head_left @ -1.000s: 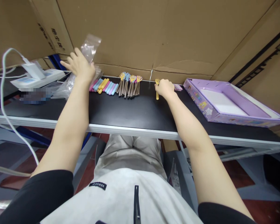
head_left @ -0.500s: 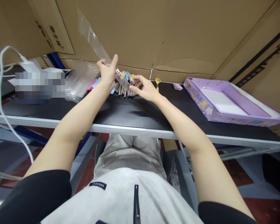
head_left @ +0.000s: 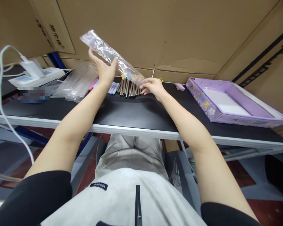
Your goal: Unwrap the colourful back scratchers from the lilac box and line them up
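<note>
A long clear plastic sleeve (head_left: 109, 55) slants across the air above the black table (head_left: 136, 113). My left hand (head_left: 103, 69) grips its middle, thumb and fingers closed around it. My right hand (head_left: 152, 88) pinches the sleeve's lower end near the table. Just behind that end lies a row of small metal-handled hand-shaped scratchers (head_left: 129, 86) in yellow, blue and pink. A single yellow scratcher (head_left: 159, 80) peeks out behind my right hand. Pastel handle sleeves (head_left: 113, 88) lie beside the row, partly hidden by my left wrist.
A heap of clear plastic bags (head_left: 76, 83) lies at the left. Further left sit a white power strip with a charger (head_left: 34, 73) and a white cable (head_left: 1, 94). A purple box lid (head_left: 228, 103) rests at the right. Cardboard boxes (head_left: 169, 34) wall the back.
My left hand lifted a clear sleeve from the bag heap and brought it over the scratchers. My right hand let go of the yellow scratcher, moved left and took the sleeve's lower end.
</note>
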Demonstrator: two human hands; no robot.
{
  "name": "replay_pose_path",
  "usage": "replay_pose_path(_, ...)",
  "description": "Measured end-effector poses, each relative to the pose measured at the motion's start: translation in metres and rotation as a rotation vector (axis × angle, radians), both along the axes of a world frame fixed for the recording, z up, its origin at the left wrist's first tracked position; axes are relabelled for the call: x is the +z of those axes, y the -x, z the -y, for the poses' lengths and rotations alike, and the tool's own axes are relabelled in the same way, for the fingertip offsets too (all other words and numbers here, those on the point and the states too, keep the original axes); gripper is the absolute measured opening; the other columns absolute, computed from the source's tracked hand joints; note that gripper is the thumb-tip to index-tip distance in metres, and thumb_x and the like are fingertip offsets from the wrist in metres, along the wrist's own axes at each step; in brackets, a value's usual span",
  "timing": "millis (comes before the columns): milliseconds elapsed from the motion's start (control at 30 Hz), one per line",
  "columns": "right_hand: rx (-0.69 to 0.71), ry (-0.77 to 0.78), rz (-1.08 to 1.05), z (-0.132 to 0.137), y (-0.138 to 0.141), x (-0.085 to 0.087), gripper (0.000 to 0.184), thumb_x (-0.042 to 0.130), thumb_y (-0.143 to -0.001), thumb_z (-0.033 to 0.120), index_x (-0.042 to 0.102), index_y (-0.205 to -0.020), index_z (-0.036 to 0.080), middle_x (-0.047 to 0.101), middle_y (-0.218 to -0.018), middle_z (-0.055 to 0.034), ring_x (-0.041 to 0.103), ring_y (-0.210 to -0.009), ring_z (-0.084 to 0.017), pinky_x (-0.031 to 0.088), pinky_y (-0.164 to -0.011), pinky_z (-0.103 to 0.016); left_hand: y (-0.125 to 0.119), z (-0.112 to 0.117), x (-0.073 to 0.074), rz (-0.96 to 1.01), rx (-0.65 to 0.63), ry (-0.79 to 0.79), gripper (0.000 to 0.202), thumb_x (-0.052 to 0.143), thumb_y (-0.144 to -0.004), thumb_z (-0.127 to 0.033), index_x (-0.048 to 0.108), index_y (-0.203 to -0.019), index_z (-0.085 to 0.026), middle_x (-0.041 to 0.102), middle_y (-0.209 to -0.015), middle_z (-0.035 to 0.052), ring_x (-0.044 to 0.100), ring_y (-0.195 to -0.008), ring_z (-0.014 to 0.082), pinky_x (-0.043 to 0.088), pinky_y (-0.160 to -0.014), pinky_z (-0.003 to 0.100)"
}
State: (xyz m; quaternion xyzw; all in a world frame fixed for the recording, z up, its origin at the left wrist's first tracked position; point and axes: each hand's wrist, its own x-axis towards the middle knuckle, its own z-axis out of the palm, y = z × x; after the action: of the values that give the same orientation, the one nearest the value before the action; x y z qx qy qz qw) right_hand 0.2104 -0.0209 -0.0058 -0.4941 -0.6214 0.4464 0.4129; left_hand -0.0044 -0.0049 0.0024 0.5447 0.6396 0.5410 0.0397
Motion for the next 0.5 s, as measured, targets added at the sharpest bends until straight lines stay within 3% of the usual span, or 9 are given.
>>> replay_pose_path(100,-0.021,0.033,-0.057,-0.003,-0.004,0.0,0.018,0.058,-0.085,-0.002,0.061,-0.087,0.015,0.068,-0.07,0.0013,0.061,-0.052,-0.007,0.055,-0.058,-0.019,-0.009,0.023,0.006,-0.181,0.187,-0.075,0.105,0.066,-0.091,-0.049,0.006,-0.169,-0.012,0.01,-0.179,0.013,0.003,-0.165,0.0266,0.015,-0.128,0.053)
replay_pose_path(167,-0.034,0.054,-0.072,-0.005,-0.005,0.0,0.019,0.055,-0.087,-0.003,0.06,-0.085,0.015,0.065,-0.066,0.002,0.059,-0.049,-0.007,0.054,-0.056,-0.019,-0.013,0.029,0.007,-0.288,0.155,-0.075,0.108,0.067,-0.088,-0.047,0.006,-0.17,-0.014,0.014,-0.179,0.0131,-0.001,-0.166,0.0255,0.015,-0.127,0.055)
replay_pose_path(233,-0.034,0.071,-0.068,-0.005,-0.005,0.0,0.019,0.054,-0.088,-0.003,0.059,-0.084,0.016,0.063,-0.064,0.0028,0.057,-0.048,-0.007,0.052,-0.054,-0.018,-0.014,0.029,0.005,-0.413,0.021,-0.071,0.101,0.068,-0.086,-0.045,0.015,-0.17,-0.024,0.029,-0.175,0.0113,-0.002,-0.166,0.0273,0.013,-0.127,0.059)
replay_pose_path(300,-0.015,0.086,-0.051,-0.004,-0.004,0.0,0.019,0.057,-0.089,-0.003,0.059,-0.084,0.016,0.062,-0.063,0.0036,0.055,-0.046,-0.006,0.049,-0.05,-0.016,-0.014,0.026,0.001,-0.581,-0.211,-0.049,0.093,0.071,-0.083,-0.045,0.032,-0.166,-0.031,0.044,-0.166,0.0106,0.005,-0.166,0.0336,0.01,-0.127,0.063)
replay_pose_path(400,0.034,0.114,-0.037,-0.002,-0.003,0.001,0.02,0.058,-0.09,-0.004,0.06,-0.085,0.015,0.061,-0.059,0.0043,0.053,-0.042,-0.005,0.047,-0.047,-0.015,-0.017,0.016,-0.01,-0.785,-0.506,-0.035,0.082,0.074,-0.077,-0.039,0.049,-0.155,-0.027,0.052,-0.16,0.0147,0.023,-0.161,0.0395,0.009,-0.128,0.064)
replay_pose_path(500,0.08,0.128,-0.057,-0.001,-0.002,0.0,0.02,0.059,-0.09,-0.004,0.06,-0.082,0.015,0.061,-0.058,0.0039,0.053,-0.041,-0.006,0.048,-0.046,-0.016,-0.022,0.006,-0.022,-0.833,-0.55,-0.057,0.065,0.068,-0.08,-0.028,0.057,-0.144,-0.024,0.064,-0.144,0.0178,0.041,-0.151,0.0408,0.017,-0.126,0.066)
